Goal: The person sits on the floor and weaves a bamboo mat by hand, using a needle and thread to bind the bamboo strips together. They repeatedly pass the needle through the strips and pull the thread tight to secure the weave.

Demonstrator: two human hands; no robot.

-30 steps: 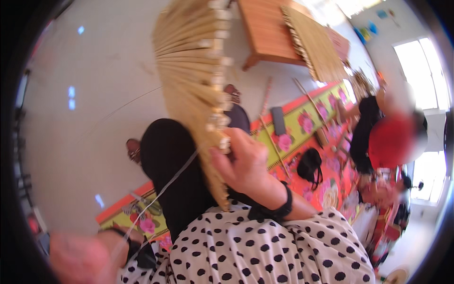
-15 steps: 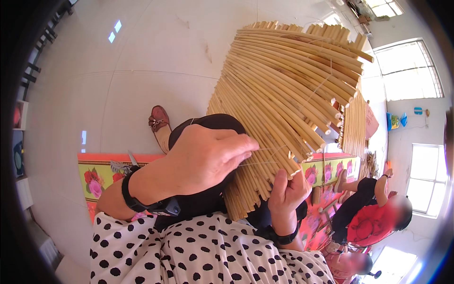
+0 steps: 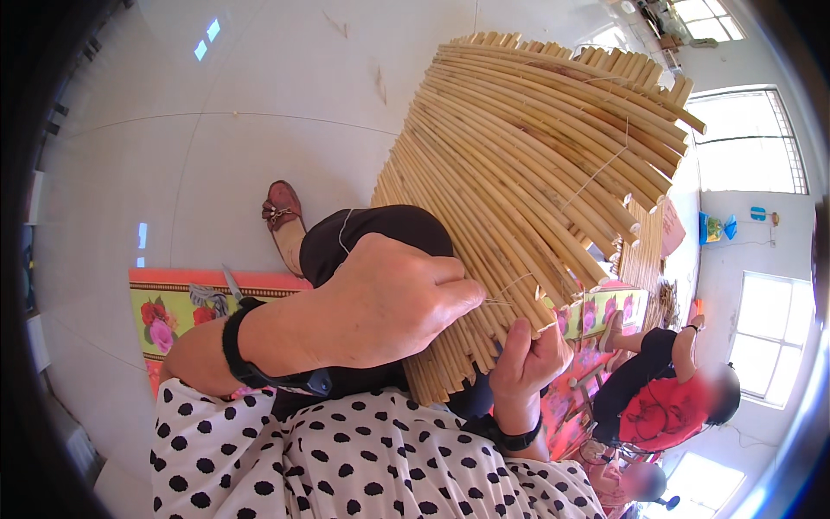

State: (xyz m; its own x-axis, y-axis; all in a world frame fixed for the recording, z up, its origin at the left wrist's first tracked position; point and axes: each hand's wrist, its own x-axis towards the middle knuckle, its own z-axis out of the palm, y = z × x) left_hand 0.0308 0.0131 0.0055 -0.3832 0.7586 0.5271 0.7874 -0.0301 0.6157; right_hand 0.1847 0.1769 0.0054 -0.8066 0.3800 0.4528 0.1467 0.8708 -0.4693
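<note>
Left hand point(image 3: 411, 290) is pinching thread point(image 3: 497, 303) while right hand point(image 3: 529, 356) is gripping the stick mat point(image 3: 519, 164)

In the head view, the stick mat is lying slantwise over the dark knee point(image 3: 389, 229), its sticks fanning out toward the upper right. The left hand's fingers are closing together on the thread near the lower edge. The right hand's thumb and fingers are clamping the end of an edge stick just beside it.

For good work here, the right hand should be keeping that stick snug against its neighbour, and the left should be holding the thread evenly taut, close to the stick. Too hard a tug would probably be skewing the row; slack would be leaving a gap.

The rounded knee is giving an uneven support, and the left hand is hiding some of the sticks. Another pale strand point(image 3: 346, 229) is lying over the knee, where it could be snagging. On the floral mat point(image 3: 147, 298), a blade point(image 3: 231, 281) is lying near the left forearm, beside a grey bundle of cord point(image 3: 207, 298). A second stick mat point(image 3: 635, 246) is lying beyond the first. Farther right, a person in a red top point(image 3: 661, 398) is sitting near the windows point(image 3: 769, 333).
</note>
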